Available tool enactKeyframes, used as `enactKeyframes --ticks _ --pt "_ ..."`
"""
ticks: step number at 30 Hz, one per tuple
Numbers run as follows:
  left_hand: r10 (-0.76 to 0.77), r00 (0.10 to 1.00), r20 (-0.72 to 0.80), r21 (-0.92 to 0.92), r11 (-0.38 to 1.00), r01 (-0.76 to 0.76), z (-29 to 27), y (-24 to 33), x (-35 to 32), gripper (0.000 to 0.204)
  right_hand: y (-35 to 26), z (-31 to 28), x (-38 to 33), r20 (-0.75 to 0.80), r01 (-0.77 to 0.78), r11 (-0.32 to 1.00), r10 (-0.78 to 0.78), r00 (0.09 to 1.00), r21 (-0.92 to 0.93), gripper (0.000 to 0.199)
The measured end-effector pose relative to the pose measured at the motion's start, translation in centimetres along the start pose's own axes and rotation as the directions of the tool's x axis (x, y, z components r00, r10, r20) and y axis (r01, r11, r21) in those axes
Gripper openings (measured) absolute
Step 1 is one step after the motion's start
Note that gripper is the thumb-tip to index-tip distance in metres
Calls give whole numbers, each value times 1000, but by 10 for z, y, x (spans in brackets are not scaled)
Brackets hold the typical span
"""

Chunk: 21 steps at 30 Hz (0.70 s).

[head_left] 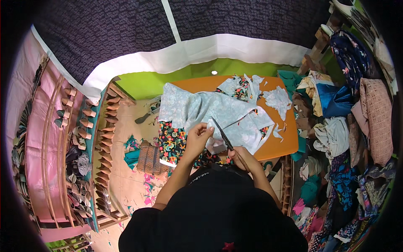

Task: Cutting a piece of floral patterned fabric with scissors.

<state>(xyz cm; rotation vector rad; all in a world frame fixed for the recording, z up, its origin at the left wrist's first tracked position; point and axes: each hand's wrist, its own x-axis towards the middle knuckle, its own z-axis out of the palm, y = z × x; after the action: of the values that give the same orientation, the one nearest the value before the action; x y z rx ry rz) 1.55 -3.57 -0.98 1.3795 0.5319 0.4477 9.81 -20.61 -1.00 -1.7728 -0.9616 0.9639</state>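
Observation:
A large piece of fabric (191,107) lies over the table in front of me, its pale wrong side up and its black floral side showing at the near left. My left hand (200,138) pinches a small raised part of this fabric between thumb and fingers. My right hand (244,158) is wrapped round the handles of dark scissors (225,137). The blades point away from me and reach the fabric just beside my left fingertips. Whether the blades are parted is hard to make out.
The orange table (287,140) carries pale fabric scraps (278,101) at its right. Shoe lasts (107,138) line a rack at the left. Piled cloth (333,134) stands close on the right. A woven brown box-like item (152,159) and coloured scraps lie on the floor.

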Motion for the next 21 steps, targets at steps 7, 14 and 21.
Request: enactKeyframes --ticks 7,14,21 --pt "-22 998 60 -2 1000 23 3 2 0 13 -3 1 3 45 -37 972 27 999 230 81" --pt "-27 998 57 23 999 26 3 5 0 13 13 6 8 20 -5 983 1 1000 182 79" --pt "-44 998 53 8 999 44 4 9 1 13 17 6 12 -1 -44 998 44 999 50 75"
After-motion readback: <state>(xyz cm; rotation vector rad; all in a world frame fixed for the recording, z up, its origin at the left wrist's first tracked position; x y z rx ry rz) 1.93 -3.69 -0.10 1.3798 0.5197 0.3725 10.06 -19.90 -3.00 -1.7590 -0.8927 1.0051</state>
